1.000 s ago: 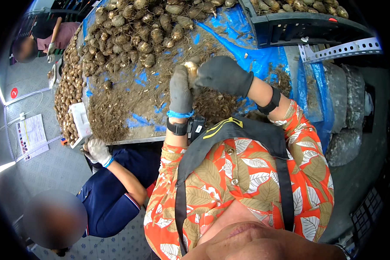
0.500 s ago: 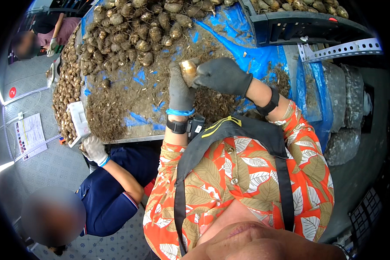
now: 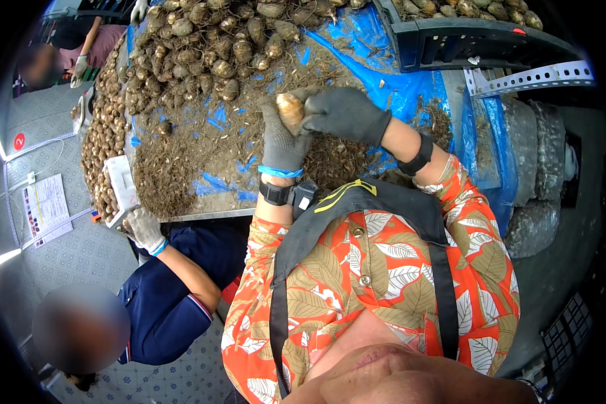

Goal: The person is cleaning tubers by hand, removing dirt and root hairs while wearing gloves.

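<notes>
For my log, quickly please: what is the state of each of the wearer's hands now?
Left hand: closed, holding a taro corm.
Right hand: curled against the corm's right side; whether it grips anything cannot be told.

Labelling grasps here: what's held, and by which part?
A brown root vegetable: the left hand cups its left side, the right hand holds its right side.
</notes>
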A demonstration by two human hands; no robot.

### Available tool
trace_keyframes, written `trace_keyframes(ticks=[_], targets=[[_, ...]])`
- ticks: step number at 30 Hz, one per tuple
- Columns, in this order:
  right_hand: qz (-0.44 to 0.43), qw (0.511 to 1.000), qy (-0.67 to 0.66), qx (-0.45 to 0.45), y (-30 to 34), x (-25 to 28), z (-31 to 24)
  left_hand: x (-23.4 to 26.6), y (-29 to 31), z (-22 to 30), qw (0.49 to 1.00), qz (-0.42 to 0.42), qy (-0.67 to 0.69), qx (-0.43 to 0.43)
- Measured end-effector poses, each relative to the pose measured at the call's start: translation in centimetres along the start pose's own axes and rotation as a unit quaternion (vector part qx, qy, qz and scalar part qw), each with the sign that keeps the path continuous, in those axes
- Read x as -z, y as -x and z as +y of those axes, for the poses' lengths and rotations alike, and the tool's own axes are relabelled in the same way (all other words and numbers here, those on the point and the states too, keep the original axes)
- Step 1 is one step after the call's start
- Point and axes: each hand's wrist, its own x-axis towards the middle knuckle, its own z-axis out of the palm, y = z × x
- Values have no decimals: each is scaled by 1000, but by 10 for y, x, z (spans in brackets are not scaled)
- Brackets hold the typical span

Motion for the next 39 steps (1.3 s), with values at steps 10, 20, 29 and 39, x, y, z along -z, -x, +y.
trace_keyframes(ticks=[10, 20, 29, 39], targets=[[20, 998, -51, -11, 10, 4, 8, -12, 16, 11, 835, -76, -514, -182], [-106, 972, -143, 156, 10, -13, 6, -6, 8, 1, 997, 6, 44, -55], [30, 988, 45, -144, 15, 21, 27, -6, 12, 8, 994, -3, 109, -26], [238, 959, -151, 39, -8, -20, 13, -15, 13, 9, 993, -80, 39, -81]])
